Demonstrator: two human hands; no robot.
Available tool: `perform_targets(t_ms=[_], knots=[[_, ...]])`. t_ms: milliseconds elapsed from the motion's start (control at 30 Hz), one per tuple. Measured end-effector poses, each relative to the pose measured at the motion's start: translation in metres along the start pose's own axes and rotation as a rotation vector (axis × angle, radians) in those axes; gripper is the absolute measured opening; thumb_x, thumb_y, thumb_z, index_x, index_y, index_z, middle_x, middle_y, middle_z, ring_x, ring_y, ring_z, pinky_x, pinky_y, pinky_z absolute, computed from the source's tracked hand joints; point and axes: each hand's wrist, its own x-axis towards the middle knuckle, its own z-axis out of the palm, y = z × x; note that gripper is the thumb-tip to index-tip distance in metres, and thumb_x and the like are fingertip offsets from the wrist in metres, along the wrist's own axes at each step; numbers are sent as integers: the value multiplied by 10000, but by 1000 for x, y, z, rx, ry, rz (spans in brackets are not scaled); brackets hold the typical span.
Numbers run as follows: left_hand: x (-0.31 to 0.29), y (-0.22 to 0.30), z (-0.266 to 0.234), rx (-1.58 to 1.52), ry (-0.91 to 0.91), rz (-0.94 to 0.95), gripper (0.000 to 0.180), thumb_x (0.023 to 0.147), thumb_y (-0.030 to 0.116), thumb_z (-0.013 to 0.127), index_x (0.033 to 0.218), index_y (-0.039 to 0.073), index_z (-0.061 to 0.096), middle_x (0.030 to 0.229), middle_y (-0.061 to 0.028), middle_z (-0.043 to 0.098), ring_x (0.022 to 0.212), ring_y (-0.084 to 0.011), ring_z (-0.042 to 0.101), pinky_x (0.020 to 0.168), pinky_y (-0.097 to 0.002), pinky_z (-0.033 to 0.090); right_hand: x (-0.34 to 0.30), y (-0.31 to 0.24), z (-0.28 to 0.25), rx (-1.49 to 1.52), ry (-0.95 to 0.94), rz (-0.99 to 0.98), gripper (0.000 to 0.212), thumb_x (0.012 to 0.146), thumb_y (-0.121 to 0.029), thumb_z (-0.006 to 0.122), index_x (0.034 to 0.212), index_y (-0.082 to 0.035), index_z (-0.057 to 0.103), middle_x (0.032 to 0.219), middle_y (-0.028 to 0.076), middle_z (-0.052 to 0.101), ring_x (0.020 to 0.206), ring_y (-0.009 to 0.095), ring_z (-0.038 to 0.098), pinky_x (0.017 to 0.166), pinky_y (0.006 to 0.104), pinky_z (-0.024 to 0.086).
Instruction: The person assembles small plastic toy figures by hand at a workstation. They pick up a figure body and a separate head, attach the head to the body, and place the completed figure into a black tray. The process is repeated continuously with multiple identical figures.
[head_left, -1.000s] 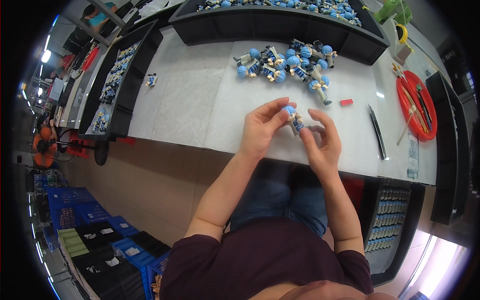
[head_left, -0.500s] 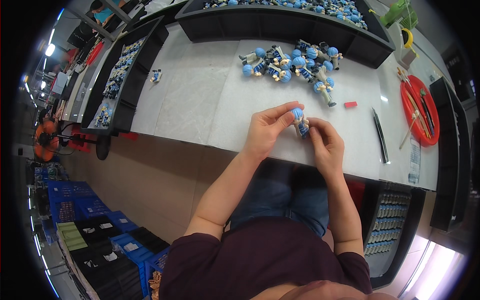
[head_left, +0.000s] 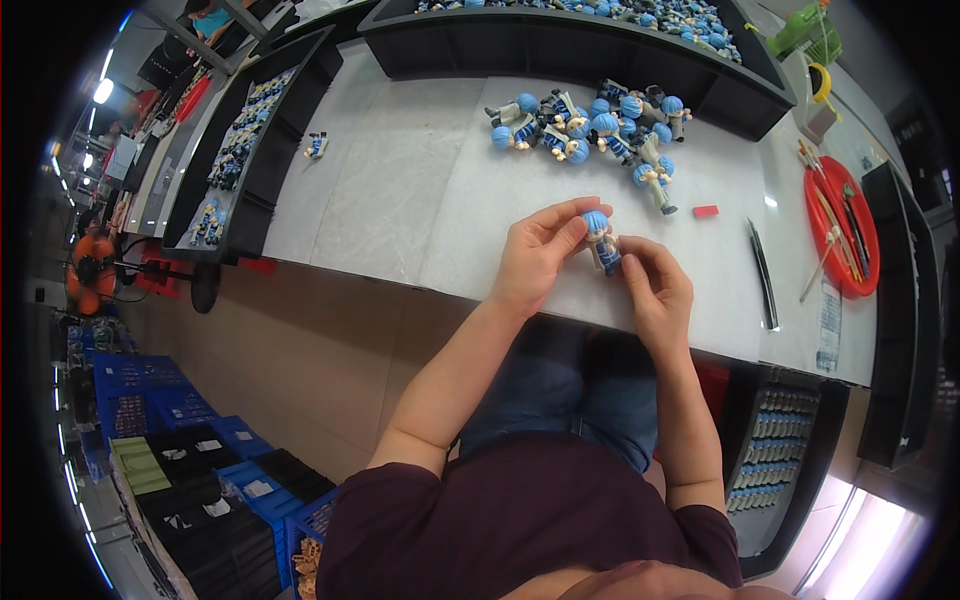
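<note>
A small figurine with a blue head and a blue-striped body is held upright between my hands, above the table's near edge. My left hand pinches it by the head with thumb and fingers. The thumb and fingers of my right hand close on its lower part from the other side. Beyond them lies a loose pile of similar figurines, facing various ways. A single figurine rests apart at the left of the table.
A large black bin of figurines stands at the back, with a narrower black tray at left. To the right lie a red block, a black pen and a red dish of brushes. Rows of figurines fill a lower tray.
The figurine has turned slightly in my fingers, showing more of its front. Both hands stay nearly in place, and the whole view has shifted a little.
</note>
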Motion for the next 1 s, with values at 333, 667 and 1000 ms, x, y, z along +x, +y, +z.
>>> perform_targets(t_ms=[333,667,1000], knots=[[1,-1,0,-1,71,-35,266,894,136,496,1116,-7,534,1051,-149,590,913,-181,585,833,-323,467,0,0,0,58,-3,-1,204,891,-105,511,1024,41,562,916,76,601,810,108,565,732,231,458],[2,-2,0,-29,86,-61,265,902,143,480,1117,-6,526,1040,-152,590,909,-189,588,830,-329,472,-1,-1,0,150,-31,1,232,851,-97,576,1036,43,555,924,79,599,819,111,569,735,234,464],[2,-1,1,-12,66,-25,248,912,42,394,1115,-47,506,1095,-178,554,990,-241,569,866,-347,469,-1,4,1,51,-26,-121,351,685,52,691,1014,22,569,980,84,583,844,118,576,719,237,487]])
